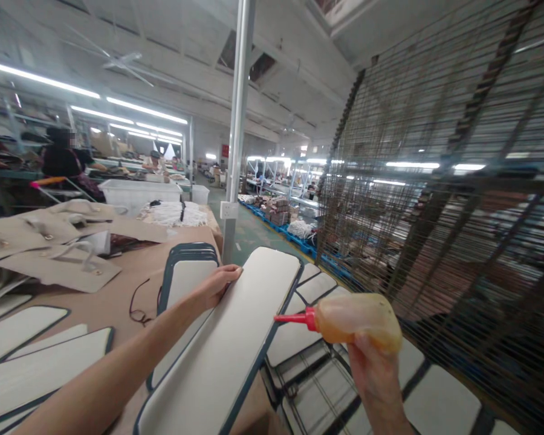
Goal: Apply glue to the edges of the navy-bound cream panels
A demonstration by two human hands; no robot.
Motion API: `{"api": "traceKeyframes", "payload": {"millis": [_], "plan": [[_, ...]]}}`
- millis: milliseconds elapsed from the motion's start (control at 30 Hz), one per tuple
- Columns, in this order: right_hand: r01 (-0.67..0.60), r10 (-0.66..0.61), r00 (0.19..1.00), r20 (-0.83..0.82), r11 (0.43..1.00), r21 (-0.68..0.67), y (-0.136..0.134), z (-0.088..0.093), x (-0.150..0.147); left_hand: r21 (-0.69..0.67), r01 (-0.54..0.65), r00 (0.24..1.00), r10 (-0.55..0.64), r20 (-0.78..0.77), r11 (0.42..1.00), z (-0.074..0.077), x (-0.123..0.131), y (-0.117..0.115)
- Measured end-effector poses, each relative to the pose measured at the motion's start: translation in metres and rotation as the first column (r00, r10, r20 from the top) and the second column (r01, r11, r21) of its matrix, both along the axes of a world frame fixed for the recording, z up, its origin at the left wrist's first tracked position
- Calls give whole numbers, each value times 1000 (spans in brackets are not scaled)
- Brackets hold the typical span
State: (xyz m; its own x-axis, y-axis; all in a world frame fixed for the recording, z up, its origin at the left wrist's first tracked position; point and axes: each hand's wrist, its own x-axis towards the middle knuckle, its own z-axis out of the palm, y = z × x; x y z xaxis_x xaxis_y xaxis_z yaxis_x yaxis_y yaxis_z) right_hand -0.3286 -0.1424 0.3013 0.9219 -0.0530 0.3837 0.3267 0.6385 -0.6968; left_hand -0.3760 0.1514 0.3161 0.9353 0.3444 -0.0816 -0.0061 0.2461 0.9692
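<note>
Squeeze bottle [360, 320] of amber liquid, red-tipped, beside dark-edged white panel [236, 344]

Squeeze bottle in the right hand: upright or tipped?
Tipped on its side. The squeeze bottle lies roughly level in the right hand, its red nozzle pointing sideways toward the white panel.
</note>
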Motion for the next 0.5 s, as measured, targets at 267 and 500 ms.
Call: {"api": "traceKeyframes", "payload": {"millis": [267, 500], "plan": [[2, -3, 999, -44, 1000, -5, -2, 4, -4, -24, -9, 999, 8, -43, 1000, 8, 6, 0], [-38, 39, 998, -50, 999, 22, -4, 1, -6, -20, -55, 996, 53, -75, 998, 16, 10, -3]]}}
